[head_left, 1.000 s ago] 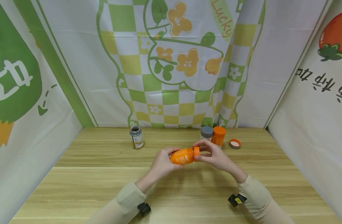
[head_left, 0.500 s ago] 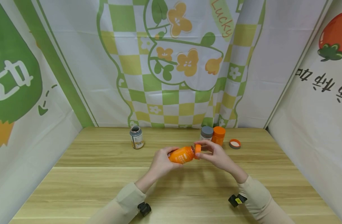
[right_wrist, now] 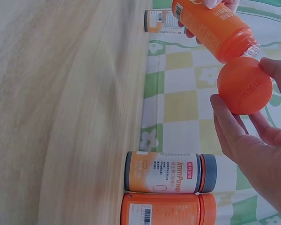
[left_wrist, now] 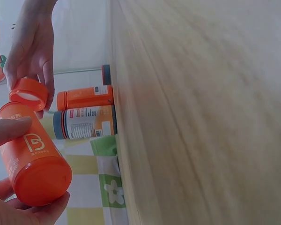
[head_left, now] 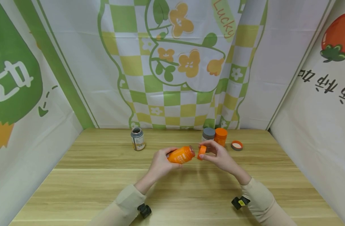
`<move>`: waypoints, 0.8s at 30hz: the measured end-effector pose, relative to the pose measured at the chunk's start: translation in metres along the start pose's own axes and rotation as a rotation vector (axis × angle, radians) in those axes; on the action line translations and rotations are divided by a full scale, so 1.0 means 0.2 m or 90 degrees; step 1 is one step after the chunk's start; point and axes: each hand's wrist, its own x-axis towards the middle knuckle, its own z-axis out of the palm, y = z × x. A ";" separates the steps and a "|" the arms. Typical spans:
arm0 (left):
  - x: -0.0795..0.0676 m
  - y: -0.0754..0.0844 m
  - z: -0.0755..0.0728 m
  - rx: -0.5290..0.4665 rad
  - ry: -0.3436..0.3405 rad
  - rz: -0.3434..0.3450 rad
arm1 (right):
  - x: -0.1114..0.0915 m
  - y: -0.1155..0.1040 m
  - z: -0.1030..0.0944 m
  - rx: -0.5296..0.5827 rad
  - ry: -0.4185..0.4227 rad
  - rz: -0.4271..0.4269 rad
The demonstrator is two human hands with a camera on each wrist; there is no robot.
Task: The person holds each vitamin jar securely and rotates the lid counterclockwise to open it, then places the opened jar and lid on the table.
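Note:
My left hand (head_left: 161,164) grips an orange bottle (head_left: 181,155) above the table, tilted with its uncapped mouth toward the right. In the left wrist view the thumb lies across the label of that bottle (left_wrist: 35,154). Between thumb and fingertips my right hand (head_left: 219,157) pinches the orange cap (head_left: 202,153), held just off the bottle's mouth with a small gap. The right wrist view shows the round top of the cap (right_wrist: 245,86), and torn silvery foil appears at the bottle's mouth.
An uncapped grey-and-white bottle (head_left: 137,139) stands at the back left. At the back right are a grey-capped bottle (head_left: 208,133), an orange capped bottle (head_left: 221,135) and a loose upturned cap (head_left: 237,145) on the wooden table (head_left: 104,185). A patterned curtain (head_left: 172,103) hangs behind.
The orange cap has come off the bottle's mouth and moved slightly right with my right hand. My left hand has drawn the bottle a little left, leaving its mouth exposed.

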 end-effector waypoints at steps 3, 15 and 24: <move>0.00 -0.01 -0.01 -0.010 0.001 -0.008 | 0.00 0.01 0.00 0.010 -0.003 0.006; 0.01 -0.02 -0.07 -0.010 0.054 -0.031 | -0.02 0.05 -0.03 0.079 -0.005 0.010; 0.02 -0.04 -0.12 0.008 0.084 -0.046 | -0.03 0.07 -0.04 0.105 0.003 0.025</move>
